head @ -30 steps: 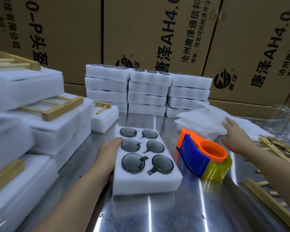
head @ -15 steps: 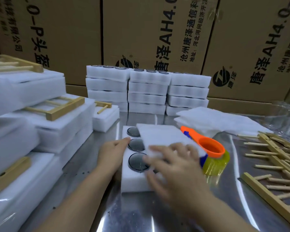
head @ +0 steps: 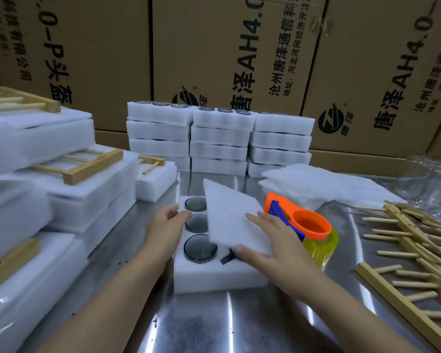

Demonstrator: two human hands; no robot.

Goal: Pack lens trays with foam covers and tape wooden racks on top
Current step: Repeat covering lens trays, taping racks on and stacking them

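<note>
A white foam lens tray (head: 214,277) lies on the steel table in front of me, with three dark round lenses (head: 200,247) showing in its left column. A thin white foam cover (head: 233,217) sits skewed over the tray's right half, hiding the other lenses. My right hand (head: 273,240) lies on the cover's near right part, fingers on top and thumb at its near edge. My left hand (head: 167,226) holds the tray's left edge, thumb on its top face. Wooden racks (head: 418,256) lie at the right.
An orange and blue tape dispenser (head: 304,225) with yellow tape stands right of the tray. A pile of foam covers (head: 323,186) lies behind it. Stacked lens trays (head: 219,141) line the back before cardboard boxes (head: 227,54). Packed trays with racks (head: 84,184) are stacked at left.
My right hand took a foam cover from the pile at the right and brought it over the tray, where it now lies skewed. My left hand stayed on the tray's left edge.
</note>
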